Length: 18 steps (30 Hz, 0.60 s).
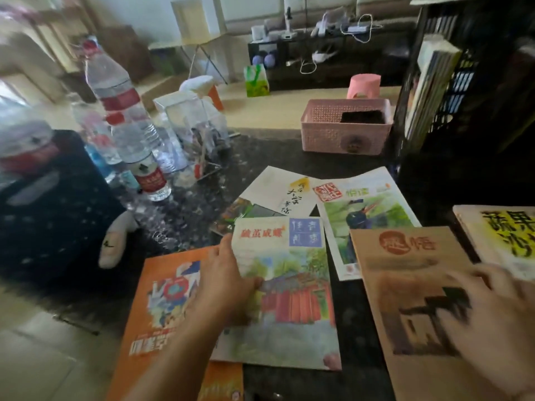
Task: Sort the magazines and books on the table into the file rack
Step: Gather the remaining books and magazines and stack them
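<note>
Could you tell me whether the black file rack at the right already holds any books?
Yes, it is partly filled: the file rack holds several books standing on edge, leaning, spines and page edges showing. How much room remains cannot be told.

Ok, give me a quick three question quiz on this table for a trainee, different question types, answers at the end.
1. True or false: the left hand grips the red-gate magazine by its left edge.
2. Multiple choice: what lies under the right hand? A) the orange magazine B) the brown magazine C) the pink basket
3. Fill in: the black rack at the table's far right already holds several ____.

Key
1. True.
2. B, the brown magazine; the blurred hand is over its right part. The orange magazine is on the left, the pink basket further back.
3. Books, standing upright.
</note>
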Each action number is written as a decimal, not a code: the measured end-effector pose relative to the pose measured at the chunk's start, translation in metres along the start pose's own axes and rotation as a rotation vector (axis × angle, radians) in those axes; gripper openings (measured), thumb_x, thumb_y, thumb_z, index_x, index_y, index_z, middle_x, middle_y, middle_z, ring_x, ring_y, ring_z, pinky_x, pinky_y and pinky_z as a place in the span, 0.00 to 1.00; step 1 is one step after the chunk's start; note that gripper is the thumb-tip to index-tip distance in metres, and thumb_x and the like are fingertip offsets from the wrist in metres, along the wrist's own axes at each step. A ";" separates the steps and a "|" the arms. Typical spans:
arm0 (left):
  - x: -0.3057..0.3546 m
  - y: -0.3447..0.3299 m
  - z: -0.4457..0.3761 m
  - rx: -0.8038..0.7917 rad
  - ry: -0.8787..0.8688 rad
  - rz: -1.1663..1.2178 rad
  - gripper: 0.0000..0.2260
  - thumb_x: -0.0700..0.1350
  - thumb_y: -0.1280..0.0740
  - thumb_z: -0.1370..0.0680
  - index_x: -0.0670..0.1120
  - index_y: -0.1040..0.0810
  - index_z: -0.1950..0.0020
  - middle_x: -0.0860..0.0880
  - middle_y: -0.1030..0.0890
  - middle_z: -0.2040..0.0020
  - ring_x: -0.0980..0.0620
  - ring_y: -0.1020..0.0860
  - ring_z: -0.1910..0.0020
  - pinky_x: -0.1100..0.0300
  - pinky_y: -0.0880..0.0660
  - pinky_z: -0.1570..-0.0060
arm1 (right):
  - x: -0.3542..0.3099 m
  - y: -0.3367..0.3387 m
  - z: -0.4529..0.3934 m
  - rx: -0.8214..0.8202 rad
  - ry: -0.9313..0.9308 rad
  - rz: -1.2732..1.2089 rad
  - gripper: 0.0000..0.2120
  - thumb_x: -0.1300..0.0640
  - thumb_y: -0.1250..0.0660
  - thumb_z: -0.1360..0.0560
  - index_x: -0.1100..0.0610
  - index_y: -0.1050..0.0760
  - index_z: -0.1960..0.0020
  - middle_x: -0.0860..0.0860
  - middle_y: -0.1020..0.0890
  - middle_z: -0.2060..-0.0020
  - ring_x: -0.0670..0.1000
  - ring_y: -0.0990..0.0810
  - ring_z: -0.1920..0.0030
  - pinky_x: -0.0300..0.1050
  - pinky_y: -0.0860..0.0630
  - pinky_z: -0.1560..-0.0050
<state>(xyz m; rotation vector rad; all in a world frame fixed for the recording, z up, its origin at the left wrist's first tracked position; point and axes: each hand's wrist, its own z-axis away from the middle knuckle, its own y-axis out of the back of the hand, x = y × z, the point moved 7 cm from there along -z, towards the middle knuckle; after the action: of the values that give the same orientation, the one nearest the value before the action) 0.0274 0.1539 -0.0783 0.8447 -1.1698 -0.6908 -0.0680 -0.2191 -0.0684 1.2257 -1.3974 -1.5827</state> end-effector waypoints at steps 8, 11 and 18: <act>0.031 0.013 0.028 -0.176 -0.139 0.704 0.19 0.32 0.32 0.25 0.52 0.24 0.41 0.50 0.15 0.50 0.48 0.16 0.49 0.51 0.17 0.53 | -0.099 -0.007 0.016 0.098 0.286 -0.359 0.28 0.34 0.36 0.30 0.50 0.26 0.37 0.42 0.26 0.41 0.44 0.35 0.39 0.42 0.36 0.38; 0.040 0.031 0.047 -0.338 -0.218 1.097 0.19 0.30 0.32 0.25 0.47 0.23 0.39 0.42 0.16 0.47 0.41 0.16 0.51 0.48 0.17 0.56 | -0.115 -0.016 0.011 -0.157 0.148 -0.901 0.42 0.31 0.33 0.37 0.45 0.39 0.28 0.38 0.32 0.34 0.38 0.37 0.33 0.42 0.37 0.32; -0.005 0.038 0.040 -0.202 -0.025 0.676 0.07 0.52 0.38 0.19 0.54 0.21 0.46 0.50 0.15 0.49 0.51 0.18 0.51 0.61 0.22 0.53 | -0.125 -0.037 0.005 -0.378 0.039 -1.337 0.55 0.26 0.25 0.60 0.53 0.25 0.39 0.47 0.15 0.48 0.48 0.17 0.47 0.39 0.20 0.50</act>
<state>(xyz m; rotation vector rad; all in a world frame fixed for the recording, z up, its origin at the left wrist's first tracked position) -0.0115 0.1695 -0.0413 0.2344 -1.2834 -0.2510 -0.0297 -0.0944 -0.0793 2.0513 -0.0331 -2.4312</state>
